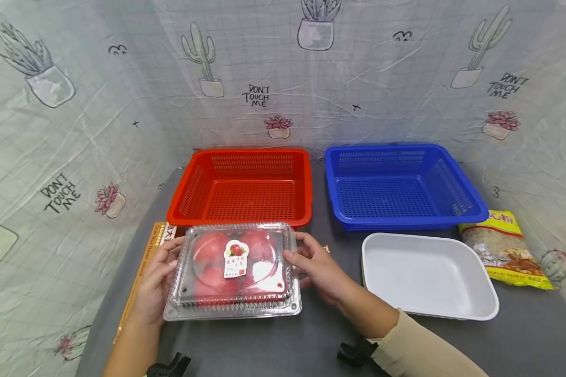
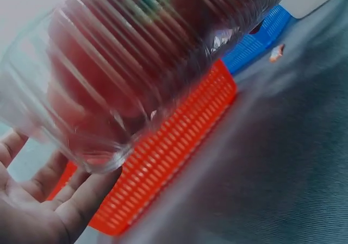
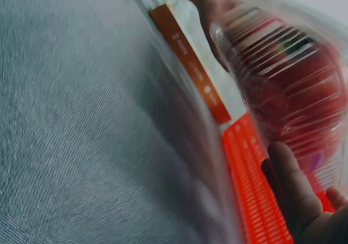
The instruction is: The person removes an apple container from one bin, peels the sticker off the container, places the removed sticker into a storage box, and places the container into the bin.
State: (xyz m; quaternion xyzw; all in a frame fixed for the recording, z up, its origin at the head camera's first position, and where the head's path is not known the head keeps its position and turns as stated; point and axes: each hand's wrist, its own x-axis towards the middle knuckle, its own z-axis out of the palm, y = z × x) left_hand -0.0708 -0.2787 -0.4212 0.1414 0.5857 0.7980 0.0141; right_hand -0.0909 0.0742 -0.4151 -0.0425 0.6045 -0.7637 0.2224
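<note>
A clear plastic clamshell box of tomatoes, with a small printed label on its lid, is held up above the grey table. My left hand grips its left edge, and my right hand holds the opposite edge. In the left wrist view, the fingers reach under the box's ribbed side. The right wrist view shows the fingers against the lower edge of the box, its ribbed wall blurred.
Just behind the box stands a red basket, with a blue basket to its right. A white tray lies at right, beside a yellow-trimmed food bag. At left lies a flat orange sauce package. A patterned curtain surrounds the table.
</note>
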